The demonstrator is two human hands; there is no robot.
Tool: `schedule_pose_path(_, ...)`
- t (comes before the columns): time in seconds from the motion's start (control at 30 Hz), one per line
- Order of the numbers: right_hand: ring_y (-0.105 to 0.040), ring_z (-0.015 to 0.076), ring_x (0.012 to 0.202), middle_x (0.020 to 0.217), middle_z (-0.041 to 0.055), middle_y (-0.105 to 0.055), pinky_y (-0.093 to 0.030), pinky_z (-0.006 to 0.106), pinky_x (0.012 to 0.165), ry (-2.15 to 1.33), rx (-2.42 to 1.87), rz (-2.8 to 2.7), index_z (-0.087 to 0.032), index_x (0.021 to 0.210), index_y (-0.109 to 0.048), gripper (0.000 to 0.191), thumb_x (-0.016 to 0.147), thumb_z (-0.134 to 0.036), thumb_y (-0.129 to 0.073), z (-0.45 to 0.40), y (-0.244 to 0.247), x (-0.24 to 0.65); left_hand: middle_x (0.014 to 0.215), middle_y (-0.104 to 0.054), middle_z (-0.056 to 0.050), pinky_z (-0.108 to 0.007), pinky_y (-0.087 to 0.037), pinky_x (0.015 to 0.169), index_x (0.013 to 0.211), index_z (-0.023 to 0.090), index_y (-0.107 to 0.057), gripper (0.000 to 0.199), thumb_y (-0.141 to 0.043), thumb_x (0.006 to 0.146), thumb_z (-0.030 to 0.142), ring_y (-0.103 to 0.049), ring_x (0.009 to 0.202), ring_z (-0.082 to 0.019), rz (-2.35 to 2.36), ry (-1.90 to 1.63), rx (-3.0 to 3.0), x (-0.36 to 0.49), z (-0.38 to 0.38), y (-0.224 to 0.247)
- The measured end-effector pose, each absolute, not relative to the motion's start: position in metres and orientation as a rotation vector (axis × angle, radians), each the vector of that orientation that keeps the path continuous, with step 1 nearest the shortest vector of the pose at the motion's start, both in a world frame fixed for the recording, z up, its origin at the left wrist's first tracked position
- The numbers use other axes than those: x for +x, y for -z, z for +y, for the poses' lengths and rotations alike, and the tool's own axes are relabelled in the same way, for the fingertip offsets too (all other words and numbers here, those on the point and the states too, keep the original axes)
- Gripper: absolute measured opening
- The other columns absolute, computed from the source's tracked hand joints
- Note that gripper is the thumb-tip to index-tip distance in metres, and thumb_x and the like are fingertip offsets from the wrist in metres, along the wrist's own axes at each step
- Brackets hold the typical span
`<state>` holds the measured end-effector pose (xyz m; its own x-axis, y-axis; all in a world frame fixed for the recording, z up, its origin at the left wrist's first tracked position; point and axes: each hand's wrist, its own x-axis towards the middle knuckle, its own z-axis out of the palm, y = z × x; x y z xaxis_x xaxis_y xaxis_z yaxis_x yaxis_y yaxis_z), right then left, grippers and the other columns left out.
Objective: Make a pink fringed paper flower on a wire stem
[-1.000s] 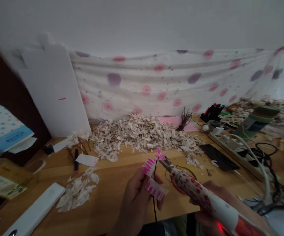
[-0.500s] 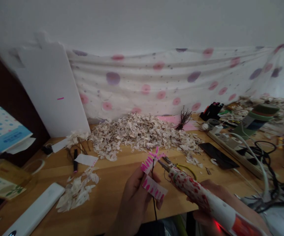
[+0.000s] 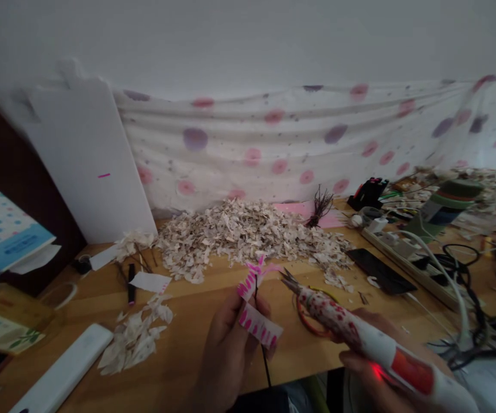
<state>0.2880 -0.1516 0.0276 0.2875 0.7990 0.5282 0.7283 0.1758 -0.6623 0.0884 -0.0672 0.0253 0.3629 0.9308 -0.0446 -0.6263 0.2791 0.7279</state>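
Between the fingers of my left hand [image 3: 228, 344] is a dark thin stem [image 3: 265, 362] with a white paper strip marked in pink [image 3: 260, 326] around it. Pink pieces [image 3: 257, 268] spread at the stem's top. My right hand [image 3: 377, 355] is wrapped round a thick white and red tool [image 3: 342, 327] with a glowing red light near its lower side. The tool's pointed metal tips [image 3: 289, 280] face the stem, a small gap to its right. Behind the tool, a ring of orange and yellow [image 3: 310, 324] lies on the table.
A large heap of pale flakes [image 3: 248, 232] covers the table's back middle. At left are a small petal pile [image 3: 138, 338], a white power bank [image 3: 65, 370] and a tissue pack [image 3: 7, 235]. A black phone [image 3: 380, 272] and a power strip [image 3: 411, 261] with cables lie at right.
The tool in my right hand has pulled back to the right, so its tips now stand apart from the pink top. My left hand, with the stem, has shifted slightly left.
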Motion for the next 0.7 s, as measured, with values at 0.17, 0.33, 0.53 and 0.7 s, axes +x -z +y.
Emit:
schedule_pose_path(0.17, -0.071, 0.0255, 0.056, 0.061, 0.0034, -0.074, -0.053, 0.029, 0.048, -0.100, -1.842, -1.119, -0.026, 0.076, -0.074, 0.034, 0.076, -0.060, -0.070, -0.128, 0.015, 0.349, 0.079, -0.068, -0.001, -0.016, -0.044, 0.045, 0.084, 0.018, -0.075, 0.037, -0.091, 0.071, 0.049, -0.056, 0.054, -0.007, 0.594, -1.254, 0.743, 0.086, -0.061, -0.018)
schedule_pose_path(0.33, -0.075, 0.0347, 0.077, 0.068, 0.0114, -0.074, -0.059, 0.039, 0.062, -0.281, -2.061, -0.899, -0.021, 0.084, -0.070, 0.047, 0.074, -0.061, -0.048, -0.080, 0.057, 0.399, 0.079, -0.068, -0.002, -0.018, -0.048, 0.053, 0.088, 0.018, -0.075, 0.039, -0.081, 0.080, 0.055, -0.057, 0.060, -0.009, 0.726, -1.329, 0.992, 0.083, -0.061, -0.018)
schedule_pose_path(0.53, -0.073, 0.0480, 0.094, 0.082, 0.0234, -0.075, -0.057, 0.055, 0.080, -0.273, -2.233, -0.829, -0.013, 0.093, -0.072, 0.063, 0.074, -0.066, -0.044, -0.064, 0.092, 0.409, 0.089, -0.077, -0.005, -0.023, -0.057, 0.063, 0.097, 0.020, -0.075, 0.034, -0.069, 0.091, 0.053, -0.068, 0.068, -0.015, 0.957, -1.445, 1.209, 0.089, -0.069, -0.024)
schedule_pose_path(0.7, -0.072, 0.0473, 0.093, 0.076, 0.0217, -0.073, -0.056, 0.059, 0.084, -0.220, -2.342, -0.809, -0.018, 0.085, -0.071, 0.057, 0.078, -0.069, -0.046, -0.073, 0.103, 0.414, 0.094, -0.078, -0.007, -0.024, -0.060, 0.068, 0.103, 0.020, -0.074, 0.021, -0.063, 0.098, 0.037, -0.072, 0.076, -0.017, 0.998, -1.449, 1.530, 0.085, -0.061, -0.014)
